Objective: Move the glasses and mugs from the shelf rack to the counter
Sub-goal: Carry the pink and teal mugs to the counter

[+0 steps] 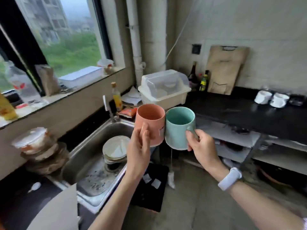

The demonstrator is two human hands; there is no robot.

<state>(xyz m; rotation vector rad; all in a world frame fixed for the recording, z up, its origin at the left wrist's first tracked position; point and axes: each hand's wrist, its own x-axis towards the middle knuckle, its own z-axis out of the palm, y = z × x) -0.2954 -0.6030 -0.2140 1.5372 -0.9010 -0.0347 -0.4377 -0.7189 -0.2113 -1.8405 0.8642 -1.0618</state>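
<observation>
Orange mug (pixel 150 121): upright, in air above sink (pixel 93 146) edge, gripped by left hand (pixel 138 146), fingers wrapped on side. Teal mug (pixel 179 128): upright, touching orange mug, fingers of right hand (pixel 201 146) clamped round wall; white wristband (pixel 230 178). Beyond: black counter (pixel 240 113), two white mugs (pixel 272 98) at far right; covered dish rack (pixel 164 90) in corner.

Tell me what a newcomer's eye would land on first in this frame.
Two mugs held up side by side at centre: an orange mug in the left hand, a teal mug in the right hand. Below left, a sink holds stacked plates; two white mugs sit on the black counter at right.
</observation>
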